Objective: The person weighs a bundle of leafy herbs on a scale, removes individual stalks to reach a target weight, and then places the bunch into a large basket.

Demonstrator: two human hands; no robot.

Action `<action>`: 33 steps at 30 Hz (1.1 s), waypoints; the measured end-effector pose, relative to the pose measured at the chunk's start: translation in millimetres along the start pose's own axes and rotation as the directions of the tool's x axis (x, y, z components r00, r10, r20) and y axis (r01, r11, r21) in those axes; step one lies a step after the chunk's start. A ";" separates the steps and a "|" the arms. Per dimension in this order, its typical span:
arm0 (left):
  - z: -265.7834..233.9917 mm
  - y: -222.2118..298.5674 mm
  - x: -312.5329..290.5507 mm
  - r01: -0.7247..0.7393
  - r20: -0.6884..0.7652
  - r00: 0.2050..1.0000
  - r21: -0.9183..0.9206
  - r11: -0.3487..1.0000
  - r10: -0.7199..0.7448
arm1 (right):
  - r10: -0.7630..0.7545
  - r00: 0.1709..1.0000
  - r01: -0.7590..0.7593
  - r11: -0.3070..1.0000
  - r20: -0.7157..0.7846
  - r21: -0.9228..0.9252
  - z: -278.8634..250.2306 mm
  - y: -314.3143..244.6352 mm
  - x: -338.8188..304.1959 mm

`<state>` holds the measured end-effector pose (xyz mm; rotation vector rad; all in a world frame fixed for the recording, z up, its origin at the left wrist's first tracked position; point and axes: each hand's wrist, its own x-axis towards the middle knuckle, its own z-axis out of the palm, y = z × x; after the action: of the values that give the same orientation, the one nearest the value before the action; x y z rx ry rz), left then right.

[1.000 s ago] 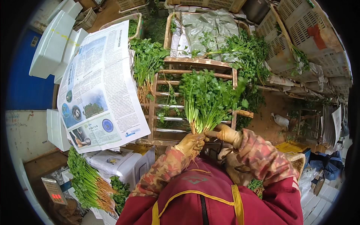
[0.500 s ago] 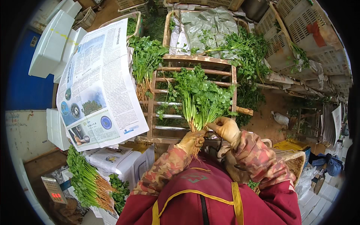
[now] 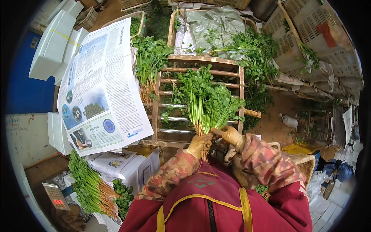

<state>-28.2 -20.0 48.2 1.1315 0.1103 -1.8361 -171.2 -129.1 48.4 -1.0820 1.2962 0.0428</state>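
A bunch of leafy green herbs (image 3: 206, 100) is held upright at its stem base, leaves fanned upward, pale roots hanging below the grip. The left hand (image 3: 199, 144), in a yellowish glove, is clenched around the stems just above the roots. The right hand (image 3: 232, 136), gloved the same, is pressed against the stems from the other side, fingers curled onto the bundle; both hands are touching.

Directly behind the held bunch, a wooden slatted rack (image 3: 199, 77) is seen, its rungs partly hidden by the leaves. To the left of the grip and farther away, a second herb bunch (image 3: 148, 58) is lying roots-down beside the rack. Farther left, an opened newspaper (image 3: 102, 89) is spread over white foam boxes (image 3: 54, 46). Below and left of the grip, more bundled herbs (image 3: 91, 189) with orange-brown roots are laid beside a white box (image 3: 131, 166). Beyond the rack, loose greens (image 3: 259, 54) are piled over a basket lined with grey sheeting (image 3: 216, 23). To the right, pale plastic crates (image 3: 309, 27) are stacked.
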 end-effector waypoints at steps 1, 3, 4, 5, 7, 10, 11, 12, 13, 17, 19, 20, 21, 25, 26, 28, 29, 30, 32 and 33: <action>2.3 -0.3 0.2 0.018 -0.007 1.000 0.016 1.000 -0.018 | -0.057 0.998 0.056 0.998 -0.035 -0.007 3.5 -3.0 1.6; 7.5 -0.1 -0.6 0.055 -0.023 0.998 0.048 0.997 -0.054 | -0.063 0.998 0.064 0.998 -0.031 0.026 2.7 -10.9 1.8; 6.1 0.6 -0.9 0.057 0.020 0.998 0.005 0.998 -0.057 | -0.004 1.000 0.006 0.995 -0.014 0.102 2.4 -12.2 3.0; 3.8 1.8 -1.3 0.061 0.064 0.996 -0.039 0.997 -0.058 | 0.053 0.999 -0.054 0.983 0.007 0.176 2.5 -12.0 3.8; -2.3 3.2 -1.2 0.073 0.154 0.987 -0.132 0.988 -0.052 | -0.349 0.928 0.370 0.908 0.133 -0.198 -11.1 -3.9 2.6; -10.0 -2.8 4.2 0.055 0.214 0.976 -0.126 0.990 -0.027 | -0.459 0.842 0.513 0.844 0.284 -0.156 -23.7 4.0 3.0; -8.2 -3.0 4.3 0.041 0.203 0.979 -0.106 0.994 -0.019 | -0.250 0.935 0.204 0.959 0.250 0.195 -19.5 5.0 5.9; -5.3 -1.0 5.9 0.092 0.111 0.990 -0.053 0.994 -0.085 | -0.026 0.955 -0.137 0.846 0.297 0.515 -15.5 5.4 8.1; -5.1 -0.9 6.6 0.091 0.087 0.992 0.000 0.996 -0.091 | -0.031 0.979 -0.033 0.951 0.202 0.309 -11.3 1.2 8.3; 1.1 -1.2 3.5 0.071 0.015 0.997 0.031 0.997 -0.071 | 0.014 1.000 -0.015 0.979 0.004 0.205 4.5 -12.7 2.6; 1.6 1.9 0.6 0.090 0.001 0.996 -0.058 0.994 -0.091 | -0.007 1.000 0.003 0.947 0.013 0.322 -7.0 -2.2 4.2; -0.2 3.7 0.7 0.121 0.000 0.993 -0.113 0.986 -0.122 | 0.077 0.997 -0.078 0.896 0.022 0.438 -12.4 -26.6 -15.3; -2.4 4.6 0.4 0.151 0.002 0.988 -0.169 0.974 -0.153 | 0.066 0.998 -0.054 0.830 -0.001 0.555 -21.5 -19.8 -13.9; -17.8 -4.4 11.7 0.128 0.150 0.983 -0.135 0.983 -0.108 | 0.114 0.991 -0.134 0.777 0.073 0.615 -65.7 -36.8 -31.8; -15.3 -4.3 8.6 0.089 0.153 0.986 -0.107 0.990 -0.073 | 0.083 0.993 -0.114 0.798 0.079 0.592 -71.8 -38.0 -35.0; -12.6 -1.5 8.3 0.107 0.129 0.987 -0.084 0.991 -0.096 | 0.085 0.994 -0.107 0.842 0.065 0.529 -64.5 -35.6 -30.4; -12.0 -0.7 8.7 0.115 0.117 0.987 -0.072 0.991 -0.106 | 0.084 0.995 -0.103 0.862 0.059 0.496 -58.6 -35.7 -28.6; -11.8 -1.3 8.4 0.119 0.126 0.986 -0.072 0.990 -0.110 | 0.091 0.995 -0.100 0.854 0.042 0.511 -50.5 -35.6 -30.3; -15.1 -0.3 5.6 0.124 0.130 0.985 -0.066 0.990 -0.115 | 0.041 0.999 -0.038 0.882 0.004 0.470 -43.8 -51.1 -38.4; -16.2 0.1 4.4 0.106 0.125 0.987 -0.065 0.992 -0.097 | 0.015 1.000 -0.015 0.900 0.005 0.437 -43.5 -61.0 -41.4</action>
<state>-18.2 -14.8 35.8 0.9777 0.1643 -1.9714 -182.7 -169.0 123.3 -0.6839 1.2364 -0.2282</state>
